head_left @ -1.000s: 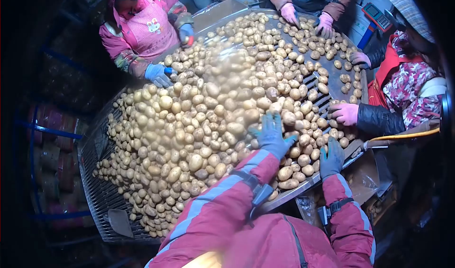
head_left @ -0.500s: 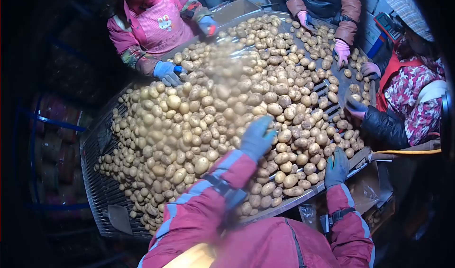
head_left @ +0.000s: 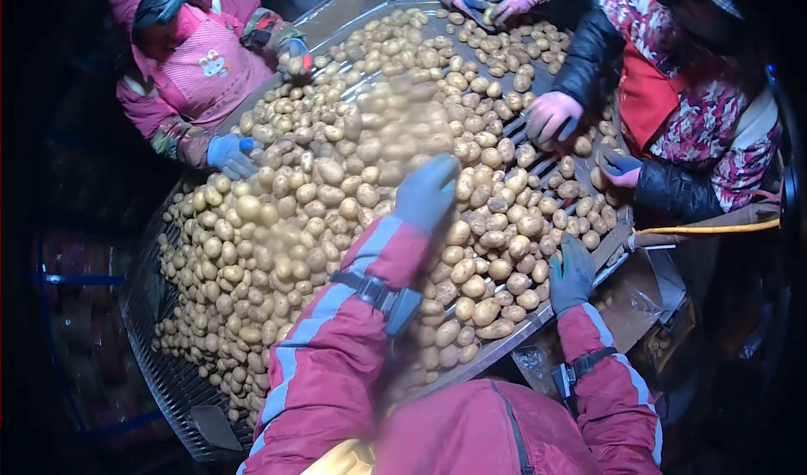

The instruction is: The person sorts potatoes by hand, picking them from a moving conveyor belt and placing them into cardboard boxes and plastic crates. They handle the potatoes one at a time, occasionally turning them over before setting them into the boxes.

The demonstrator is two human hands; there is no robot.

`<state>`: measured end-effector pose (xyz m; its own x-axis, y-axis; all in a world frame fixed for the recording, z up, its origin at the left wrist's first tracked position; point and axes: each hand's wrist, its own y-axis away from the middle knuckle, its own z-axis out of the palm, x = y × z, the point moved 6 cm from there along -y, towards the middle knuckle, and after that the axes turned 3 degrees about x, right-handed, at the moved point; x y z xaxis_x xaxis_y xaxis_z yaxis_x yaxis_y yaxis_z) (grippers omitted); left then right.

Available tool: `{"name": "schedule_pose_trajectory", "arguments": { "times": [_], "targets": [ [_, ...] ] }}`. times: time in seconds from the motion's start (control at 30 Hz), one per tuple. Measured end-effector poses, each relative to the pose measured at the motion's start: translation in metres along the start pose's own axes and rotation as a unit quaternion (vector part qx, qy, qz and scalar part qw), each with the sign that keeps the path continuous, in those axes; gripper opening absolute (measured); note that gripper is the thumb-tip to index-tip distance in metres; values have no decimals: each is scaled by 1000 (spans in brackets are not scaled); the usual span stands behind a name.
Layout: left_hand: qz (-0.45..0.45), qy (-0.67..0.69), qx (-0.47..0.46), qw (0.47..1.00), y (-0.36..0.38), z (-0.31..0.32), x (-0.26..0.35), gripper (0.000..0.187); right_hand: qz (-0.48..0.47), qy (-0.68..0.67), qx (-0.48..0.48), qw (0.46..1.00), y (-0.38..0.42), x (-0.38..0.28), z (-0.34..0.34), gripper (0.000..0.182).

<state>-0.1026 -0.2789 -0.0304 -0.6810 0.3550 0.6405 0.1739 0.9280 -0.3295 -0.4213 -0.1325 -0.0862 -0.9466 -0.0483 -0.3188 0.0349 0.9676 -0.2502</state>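
My left hand [head_left: 427, 191], in a grey-blue glove, reaches over the middle of a heap of potatoes [head_left: 315, 193]. Its fingers are stretched forward and bent down onto the potatoes; their tips are partly hidden. By the near right rim of the metal sorting table [head_left: 496, 350], my right hand [head_left: 573, 277] wears a similar glove. That hand rests beside the potatoes with its thumb and fingers apart, and nothing shows in it.
Across the table, a person in a pink apron [head_left: 220, 63] has gloved hands at the potatoes. Another person's pink gloves [head_left: 514, 2] are at the far end. To the right, a person in a red apron [head_left: 646, 101] handles potatoes. A yellow cable [head_left: 710, 229] runs beside the rim.
The view has shifted. My left hand has moved slightly farther over the heap, while my right hand stays by the rim. The person on the right now reaches farther in over the potatoes.
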Motion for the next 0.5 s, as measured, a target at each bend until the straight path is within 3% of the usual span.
{"name": "schedule_pose_trajectory", "arguments": {
  "times": [0.03, 0.13, 0.17, 0.27, 0.37, 0.5],
  "targets": [
    [25, -19, 32, 999, -5, 12, -6, 32, 4, -13, 1, 1000, -1, 2, 1, 50],
    [21, -81, -36, 996, -23, 39, -20, 30, 4, -19, 6, 1000, -1, 2, -1, 50],
    [9, -111, -114, 987, -27, 47, -23, 50, -4, -1, 10, 1000, 0, 3, 0, 49],
    [-21, -198, -178, 964, -31, 46, -18, 51, 9, 10, -7, 1000, 0, 7, 5, 49],
    [-43, -198, -177, 963, -26, 39, -13, 47, 9, 13, 2, 1000, 3, 8, 4, 51],
    [-96, -92, -91, 987, -13, 11, -10, 46, -8, 12, 14, 1000, 5, 10, 4, 52]
  ]
}}
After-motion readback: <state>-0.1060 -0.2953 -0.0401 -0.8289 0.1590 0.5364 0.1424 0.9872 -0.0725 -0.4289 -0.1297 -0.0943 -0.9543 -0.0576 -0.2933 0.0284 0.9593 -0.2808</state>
